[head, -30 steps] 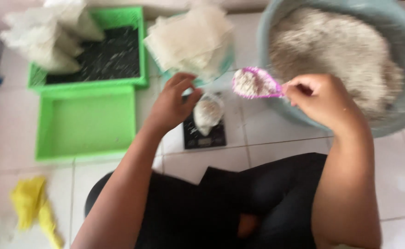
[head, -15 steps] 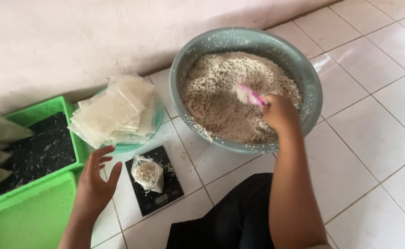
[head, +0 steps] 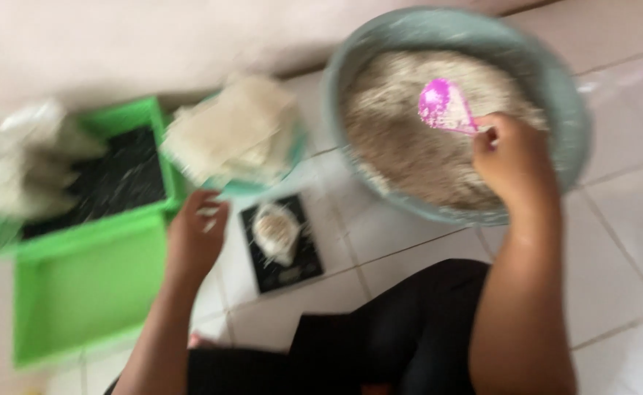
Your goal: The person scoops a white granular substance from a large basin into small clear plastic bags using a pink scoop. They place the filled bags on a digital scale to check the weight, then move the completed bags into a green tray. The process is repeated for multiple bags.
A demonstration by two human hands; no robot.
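My right hand [head: 510, 157] grips a pink plastic scoop [head: 444, 106] over a large grey-green basin [head: 570, 110] full of pale coarse grain. The scoop is lifted above the grain with some grain in it. My left hand [head: 195, 238] hovers with fingers apart just left of a small black scale [head: 303, 263] on the tiled floor. A small clear bag [head: 276, 232] partly filled with grain stands on the scale. The view is blurred.
A stack of empty clear bags [head: 233, 135] lies in a teal dish behind the scale. A green tray [head: 80, 292] sits at the left, with another green tray [head: 156, 121] behind it holding filled bags [head: 21, 164]. A wall runs along the top.
My right hand has lifted the pink scoop out of the grain. The camera swung, shifting the view. My left hand stays beside the scale.
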